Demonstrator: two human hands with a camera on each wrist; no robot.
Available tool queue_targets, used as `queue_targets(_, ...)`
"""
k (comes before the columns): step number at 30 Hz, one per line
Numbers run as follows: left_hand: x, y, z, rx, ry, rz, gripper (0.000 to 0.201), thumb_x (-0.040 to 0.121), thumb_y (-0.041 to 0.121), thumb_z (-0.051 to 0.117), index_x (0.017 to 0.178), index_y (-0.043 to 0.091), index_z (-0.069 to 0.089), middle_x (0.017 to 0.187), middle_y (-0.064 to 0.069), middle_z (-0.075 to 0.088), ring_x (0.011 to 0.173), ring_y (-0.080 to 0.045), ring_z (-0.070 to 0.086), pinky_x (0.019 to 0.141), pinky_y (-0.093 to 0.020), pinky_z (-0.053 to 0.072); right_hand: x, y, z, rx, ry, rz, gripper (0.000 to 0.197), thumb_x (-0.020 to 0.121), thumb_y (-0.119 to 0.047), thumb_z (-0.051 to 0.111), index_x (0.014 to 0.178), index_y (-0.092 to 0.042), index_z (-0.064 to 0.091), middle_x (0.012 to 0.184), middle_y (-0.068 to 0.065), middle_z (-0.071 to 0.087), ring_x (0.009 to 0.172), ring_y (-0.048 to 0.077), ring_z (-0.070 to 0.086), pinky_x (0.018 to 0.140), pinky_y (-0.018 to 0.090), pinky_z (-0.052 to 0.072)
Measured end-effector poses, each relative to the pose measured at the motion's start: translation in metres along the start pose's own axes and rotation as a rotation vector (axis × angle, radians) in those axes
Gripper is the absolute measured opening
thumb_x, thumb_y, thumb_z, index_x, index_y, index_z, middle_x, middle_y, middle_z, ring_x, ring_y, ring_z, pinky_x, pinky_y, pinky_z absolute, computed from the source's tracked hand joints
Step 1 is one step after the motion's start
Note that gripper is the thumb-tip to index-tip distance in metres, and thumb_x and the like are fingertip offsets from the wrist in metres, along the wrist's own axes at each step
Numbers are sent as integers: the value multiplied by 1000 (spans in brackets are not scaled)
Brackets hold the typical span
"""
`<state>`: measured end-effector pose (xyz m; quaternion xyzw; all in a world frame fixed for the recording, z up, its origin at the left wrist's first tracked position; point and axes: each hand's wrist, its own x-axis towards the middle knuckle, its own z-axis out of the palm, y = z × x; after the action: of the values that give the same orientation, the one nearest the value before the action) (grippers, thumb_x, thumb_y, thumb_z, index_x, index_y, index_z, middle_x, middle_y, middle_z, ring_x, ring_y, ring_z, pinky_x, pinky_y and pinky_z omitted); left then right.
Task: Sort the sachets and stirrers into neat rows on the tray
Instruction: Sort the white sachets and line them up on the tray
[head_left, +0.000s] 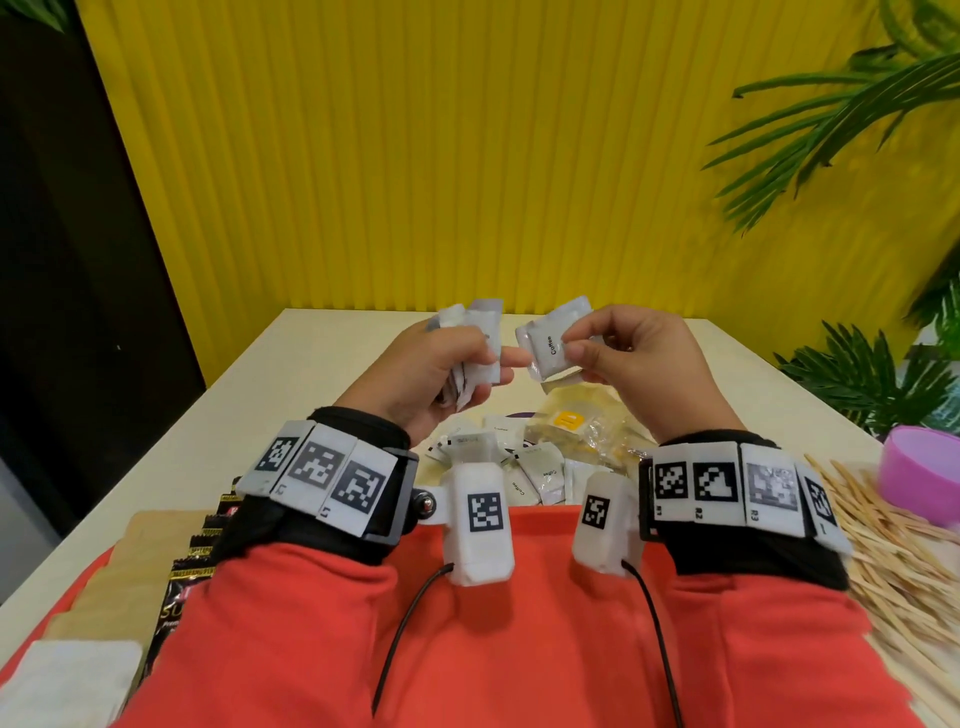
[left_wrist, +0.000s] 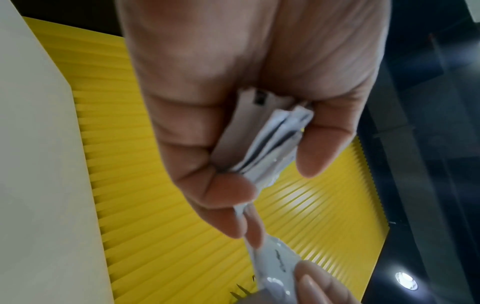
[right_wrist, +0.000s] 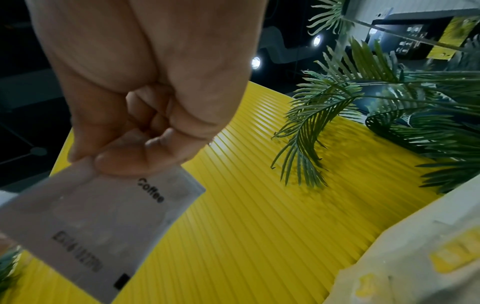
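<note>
A small stack of white sachets (head_left: 475, 343) is gripped in the left hand (head_left: 431, 374), raised above the cream bench (head_left: 291, 364) at the centre of the head view; in the left wrist view the stack (left_wrist: 262, 139) is seen clamped edge-on between curled fingers (left_wrist: 322, 144) and thumb. Just right of it, a single white sachet marked "Coffee" (head_left: 553, 338) is pinched between thumb and forefinger of the right hand (head_left: 639, 358), its near corner touching the left thumb tip. The same sachet (right_wrist: 98, 222) fills the lower left of the right wrist view, held by the pinching fingers (right_wrist: 135, 162).

Below the hands, at mid-frame, a loose heap of white sachets (head_left: 524, 467) is spread on the bench beside a crumpled clear bag with yellow print (head_left: 576, 426). Wooden stirrers (head_left: 898, 545) are piled at the lower right, next to a purple bowl (head_left: 924, 473). Dark sachets (head_left: 192, 566) are lined on a pale wooden tray (head_left: 150, 535) at the lower left. A ribbed yellow wall (head_left: 467, 156) and green palm fronds (head_left: 852, 119) are seen behind.
</note>
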<state>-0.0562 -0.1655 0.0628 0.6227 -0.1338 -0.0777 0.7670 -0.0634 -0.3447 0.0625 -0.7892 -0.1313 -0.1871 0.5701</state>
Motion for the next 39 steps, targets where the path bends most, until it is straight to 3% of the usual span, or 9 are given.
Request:
queue_targets(4, 1, -1, -1, -21, 36, 45, 23, 61, 7, 53, 84, 4, 56, 76, -7, 67, 78, -19, 64, 55, -17, 50, -2, -5, 1, 105, -38, 15, 27, 84, 10, 58, 74, -15, 59, 74, 7, 56, 53, -2, 58, 50, 11, 48)
queue_targets(9, 6, -7, 3, 10, 89, 93, 28, 67, 6, 64, 87, 13, 46, 92, -8, 47, 88, -22, 52, 58, -20, 51, -1, -5, 4, 176, -34, 21, 27, 84, 8, 58, 82, -19, 57, 71, -1, 60, 55, 0, 57, 51, 14, 48)
queue_targets(11, 6, -8, 4, -7, 84, 91, 33, 75, -4, 61, 98, 16, 49, 87, -4, 52, 84, -20, 54, 61, -23, 50, -1, -5, 4, 238, -17, 18, 26, 85, 7, 58, 84, -19, 57, 62, -9, 62, 52, 2, 57, 50, 16, 47)
queue_targets(14, 6, -12, 4, 43, -12, 137, 62, 62, -1, 64, 122, 10, 50, 81, -2, 56, 72, -16, 52, 61, -26, 45, -1, -7, 8, 326, 13, 11, 21, 86, 4, 58, 80, -17, 58, 53, -10, 59, 47, 2, 53, 49, 16, 46)
queue_targets(17, 4, -13, 7, 55, -93, 190, 71, 58, 4, 71, 125, 3, 50, 93, -9, 63, 81, -21, 58, 68, -31, 48, -2, -11, 14, 379, -15, 30, 18, 85, 2, 59, 77, -14, 59, 49, -10, 58, 46, 1, 52, 48, 15, 45)
queue_targets(24, 3, -8, 6, 16, -72, 237, 53, 61, 10, 74, 108, 26, 56, 97, -7, 56, 87, -19, 58, 72, -25, 51, -6, -15, 24, 213, -175, 55, 16, 83, -2, 64, 73, -14, 64, 47, -9, 60, 44, -1, 51, 48, 14, 46)
queue_targets(30, 3, -8, 6, -9, -18, 222, 41, 54, 15, 71, 94, 13, 59, 82, -3, 60, 71, -17, 60, 62, -25, 51, -7, -16, 22, 252, -254, 68, 19, 88, 0, 57, 79, -14, 66, 57, -7, 63, 49, 2, 53, 49, 16, 46)
queue_targets(35, 2, -5, 0, -51, 33, 138, 27, 59, 11, 61, 85, 15, 57, 78, -2, 63, 82, -20, 60, 60, -23, 52, -2, -12, 11, 431, -133, 111, 24, 60, -2, 45, 73, -11, 63, 60, -2, 63, 50, 6, 54, 49, 18, 46)
queue_targets(39, 1, -7, 1, 108, -63, 3, 32, 63, 7, 71, 91, 17, 60, 75, -1, 61, 74, -15, 61, 57, -20, 53, -2, -14, 9, 478, -84, 52, 25, 56, -4, 41, 69, -10, 61, 55, 0, 61, 46, 9, 50, 44, 19, 42)
